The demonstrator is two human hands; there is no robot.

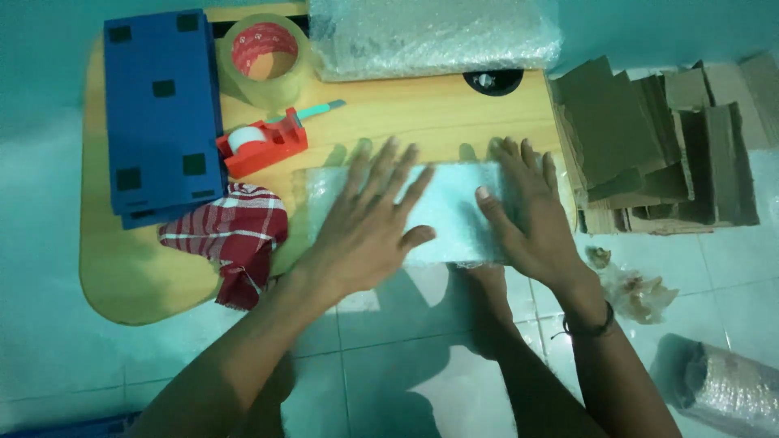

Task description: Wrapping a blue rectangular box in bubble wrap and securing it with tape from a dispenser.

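Note:
A flat packet wrapped in bubble wrap [450, 207] lies at the front edge of a low wooden table [130, 276]. My left hand [369, 227] rests flat on its left half, fingers spread. My right hand [527, 215] lies flat on its right end, thumb pointing inward. Both palms press down on the wrap; neither grips it.
A blue box [162, 109], a roll of clear tape [264, 57], a red tape dispenser [264, 146], a teal cutter [320, 111] and a red checked cloth [231, 235] sit at left. Folded bubble wrap [430, 36] lies at the back. Stacked cardboard pieces [657, 146] lie right; a bubble-wrap roll [730, 389] lies on the tiled floor.

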